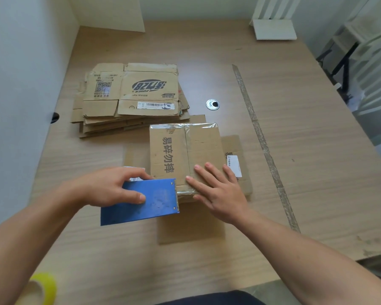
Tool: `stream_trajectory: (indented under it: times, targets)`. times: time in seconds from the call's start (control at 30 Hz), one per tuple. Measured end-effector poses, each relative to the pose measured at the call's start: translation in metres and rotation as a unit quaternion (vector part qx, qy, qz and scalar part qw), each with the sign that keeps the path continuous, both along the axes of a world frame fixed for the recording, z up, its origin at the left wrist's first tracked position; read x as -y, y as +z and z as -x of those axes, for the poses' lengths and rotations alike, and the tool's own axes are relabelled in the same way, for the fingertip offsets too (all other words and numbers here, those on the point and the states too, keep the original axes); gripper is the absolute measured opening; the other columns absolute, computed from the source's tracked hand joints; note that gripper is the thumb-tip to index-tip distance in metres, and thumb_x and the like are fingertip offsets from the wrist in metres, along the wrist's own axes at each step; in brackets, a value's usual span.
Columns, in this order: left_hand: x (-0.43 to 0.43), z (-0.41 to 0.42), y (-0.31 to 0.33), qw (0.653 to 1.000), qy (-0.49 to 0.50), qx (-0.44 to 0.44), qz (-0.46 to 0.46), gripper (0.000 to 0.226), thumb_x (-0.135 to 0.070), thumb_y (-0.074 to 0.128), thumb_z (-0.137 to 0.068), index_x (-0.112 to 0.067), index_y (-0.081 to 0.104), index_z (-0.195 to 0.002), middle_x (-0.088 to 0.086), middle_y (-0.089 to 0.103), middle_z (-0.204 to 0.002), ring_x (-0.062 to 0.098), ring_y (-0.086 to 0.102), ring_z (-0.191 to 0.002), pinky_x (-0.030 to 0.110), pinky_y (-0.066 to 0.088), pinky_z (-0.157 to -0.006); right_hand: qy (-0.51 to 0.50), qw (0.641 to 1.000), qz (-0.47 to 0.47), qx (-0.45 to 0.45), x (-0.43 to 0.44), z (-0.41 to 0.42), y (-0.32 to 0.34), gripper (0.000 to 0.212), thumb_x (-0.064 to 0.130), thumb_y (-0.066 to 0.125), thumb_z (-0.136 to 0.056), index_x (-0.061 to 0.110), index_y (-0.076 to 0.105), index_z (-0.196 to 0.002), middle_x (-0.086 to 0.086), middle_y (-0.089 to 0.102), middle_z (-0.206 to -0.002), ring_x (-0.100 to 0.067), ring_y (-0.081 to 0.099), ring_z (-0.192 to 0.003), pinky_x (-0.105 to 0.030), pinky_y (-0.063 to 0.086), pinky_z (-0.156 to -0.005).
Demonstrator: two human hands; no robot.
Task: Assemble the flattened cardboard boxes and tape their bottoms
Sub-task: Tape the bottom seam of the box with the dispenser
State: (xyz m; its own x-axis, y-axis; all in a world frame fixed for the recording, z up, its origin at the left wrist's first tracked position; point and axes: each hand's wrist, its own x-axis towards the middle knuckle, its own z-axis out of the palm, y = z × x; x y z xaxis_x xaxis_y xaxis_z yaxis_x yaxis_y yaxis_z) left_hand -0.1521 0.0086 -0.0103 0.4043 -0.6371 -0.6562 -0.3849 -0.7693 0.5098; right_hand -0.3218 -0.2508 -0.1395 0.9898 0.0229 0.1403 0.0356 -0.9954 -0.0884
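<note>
An assembled cardboard box (174, 150) stands bottom-up in the middle of the table, with clear tape running along its centre seam and over its far edge. My left hand (110, 186) grips a blue tape dispenser (141, 201) whose toothed end sits at the box's near edge. My right hand (216, 190) lies flat with straight fingers on the near right part of the box's bottom. The box's open flaps (191, 223) spread on the table under it. A stack of flattened cardboard boxes (130, 100) lies at the far left.
A yellow tape roll (42, 287) sits at the near left corner. A metal cable grommet (212, 104) is set in the wooden table (306, 150), and an old tape strip (262, 139) runs along its right side. A white wall bounds the left.
</note>
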Motion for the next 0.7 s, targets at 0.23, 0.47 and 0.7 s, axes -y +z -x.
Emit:
stream_trajectory:
  times: [0.23,0.47,0.7]
  targets:
    - [-0.04,-0.023,0.017,0.998,0.004,0.02,-0.055,0.032,-0.051,0.072,-0.084,-0.059,0.055,-0.11,-0.02,0.07,-0.105,-0.001,0.065,-0.09,0.033,0.05,-0.089,-0.009,0.999,-0.003,-0.038,0.002,0.0,0.001,0.049,0.06,0.033,-0.099,0.048,0.041,-0.146,0.009,0.039,-0.157,-0.019,0.036,-0.146,-0.051,0.022,-0.116]
    - [-0.065,-0.026,0.001,0.998,0.038,0.006,-0.048,0.031,-0.039,0.072,-0.088,-0.05,0.058,-0.113,-0.017,0.072,-0.105,0.003,0.068,-0.091,0.037,0.051,-0.092,-0.008,0.999,0.006,-0.043,0.001,0.0,0.001,0.05,0.059,0.03,-0.1,0.048,0.035,-0.148,0.009,0.038,-0.157,-0.02,0.035,-0.146,-0.051,0.022,-0.115]
    - [-0.065,-0.029,-0.018,0.998,0.039,0.025,-0.049,0.035,-0.038,0.072,-0.088,-0.05,0.055,-0.116,-0.016,0.067,-0.106,0.002,0.064,-0.091,0.022,0.047,-0.079,-0.01,0.999,0.007,-0.041,-0.001,0.0,0.003,0.05,0.058,0.032,-0.098,0.045,0.042,-0.146,0.008,0.041,-0.156,-0.022,0.039,-0.144,-0.052,0.023,-0.114]
